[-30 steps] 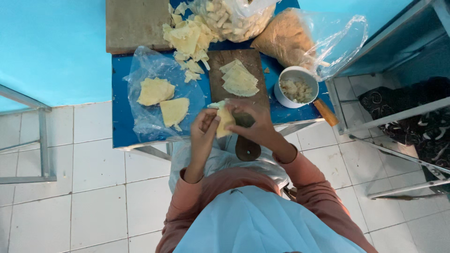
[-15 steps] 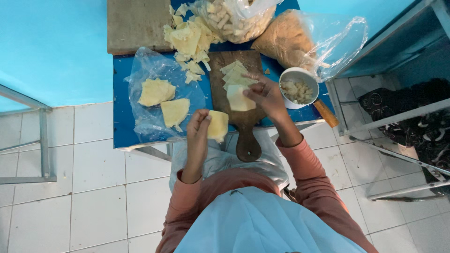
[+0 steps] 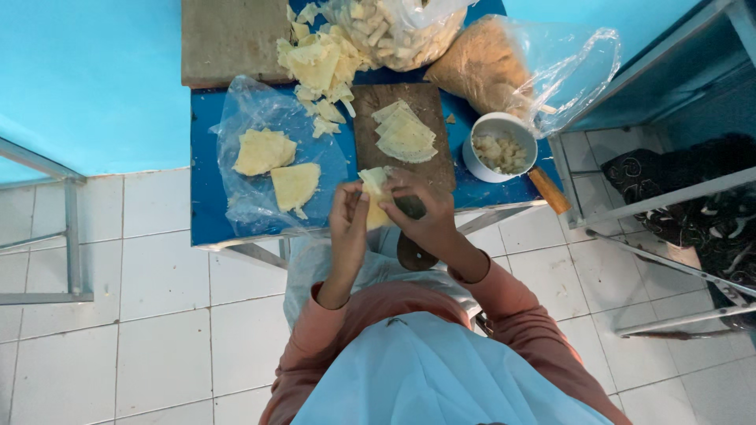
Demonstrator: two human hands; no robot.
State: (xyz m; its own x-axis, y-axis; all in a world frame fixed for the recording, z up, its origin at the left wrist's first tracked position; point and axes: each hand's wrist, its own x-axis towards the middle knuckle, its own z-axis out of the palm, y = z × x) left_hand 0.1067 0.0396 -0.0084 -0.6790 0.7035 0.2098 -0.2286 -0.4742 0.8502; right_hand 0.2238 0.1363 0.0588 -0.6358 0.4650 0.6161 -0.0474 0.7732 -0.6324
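Both my hands meet over the near edge of the blue table (image 3: 206,206). My left hand (image 3: 349,216) and my right hand (image 3: 417,208) pinch one pale yellow dough wrapper (image 3: 373,187) between them. Just beyond lies a dark wooden cutting board (image 3: 370,102) with a stack of triangular wrappers (image 3: 405,134) on it. To the right stands a white bowl of crumbly filling (image 3: 499,148). At the left, two folded yellow pieces (image 3: 277,165) rest on a clear plastic sheet (image 3: 244,118).
A heap of wrapper scraps (image 3: 316,63) lies at the back beside a brown board (image 3: 232,39). Two plastic bags (image 3: 488,55) sit behind the bowl. A wooden knife handle (image 3: 549,190) juts over the table edge. Metal frames (image 3: 71,236) stand left and right on the tiled floor.
My right hand has come back from the wrapper stack on the board to the left hand, and both now hold the wrapper together near the table edge.
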